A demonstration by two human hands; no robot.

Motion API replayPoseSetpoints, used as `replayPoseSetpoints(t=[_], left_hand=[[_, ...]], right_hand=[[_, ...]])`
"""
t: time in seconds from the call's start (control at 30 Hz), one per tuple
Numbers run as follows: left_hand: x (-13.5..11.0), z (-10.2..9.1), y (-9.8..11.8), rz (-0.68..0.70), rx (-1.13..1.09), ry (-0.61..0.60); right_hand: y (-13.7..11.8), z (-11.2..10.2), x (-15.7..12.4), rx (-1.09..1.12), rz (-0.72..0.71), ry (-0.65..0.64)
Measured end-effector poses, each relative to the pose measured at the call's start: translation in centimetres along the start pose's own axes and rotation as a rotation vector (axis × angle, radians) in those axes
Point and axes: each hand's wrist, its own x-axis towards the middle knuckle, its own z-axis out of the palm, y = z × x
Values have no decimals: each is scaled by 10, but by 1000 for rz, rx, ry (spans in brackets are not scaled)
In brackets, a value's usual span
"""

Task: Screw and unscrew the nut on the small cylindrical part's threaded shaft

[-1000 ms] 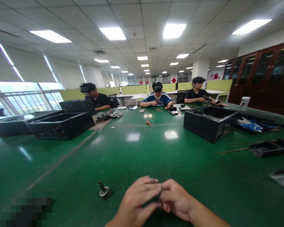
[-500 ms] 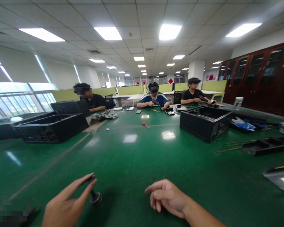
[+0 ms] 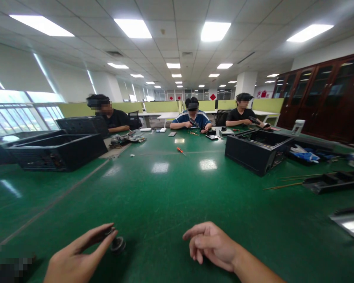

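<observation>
My left hand (image 3: 76,255) is closed in a pinch, thumb and forefinger around the upper end of a small dark metal part with a round, disc-like foot (image 3: 118,244). That foot sits close to the green table (image 3: 165,200); whether it touches the surface I cannot tell. The part's exact kind is unclear. Across from it, my right hand (image 3: 215,245) hovers over the table with its forefinger stretched out and the other fingers loosely bent. It is open and holds nothing.
Black computer cases stand at left (image 3: 59,153) and right (image 3: 253,151). An orange screwdriver (image 3: 180,150) lies mid-table. Dark trays (image 3: 333,182) and thin rods (image 3: 283,186) are at right. A clear bottle (image 3: 297,127) stands behind. Three people sit at the far side, two holding power tools.
The view has tilted up and shifted slightly. My left hand sits a little lower and further left, still pinching the metal part. My right hand keeps nearly the same pose.
</observation>
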Motion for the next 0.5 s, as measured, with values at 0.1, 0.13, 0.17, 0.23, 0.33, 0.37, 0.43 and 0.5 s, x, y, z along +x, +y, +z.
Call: replayPoseSetpoints(t=[0.1,0.13,0.17,0.23,0.33,0.37,0.43,0.5], left_hand=[[8,0,5,-49,-22,-236],[11,-1,6,-56,-43,-317],[13,-1,6,-54,-59,-376],[17,-1,4,-37,-56,-407],[18,-2,-2,-16,-28,-404],[18,-2,-4,-27,-25,-415],[17,-1,-8,-62,-18,-428],[16,-1,-12,-71,-3,-429]], right_hand=[[-1,1,-1,-2,-2,2],[-1,1,-1,-2,-2,0],[-1,2,-2,-3,-2,0],[-2,1,-2,-3,-6,3],[-1,1,-2,-3,-4,-4],[-1,0,-2,-4,-3,-9],[-1,-1,-2,-13,-4,-17],[-1,-1,-2,-25,-7,-18]])
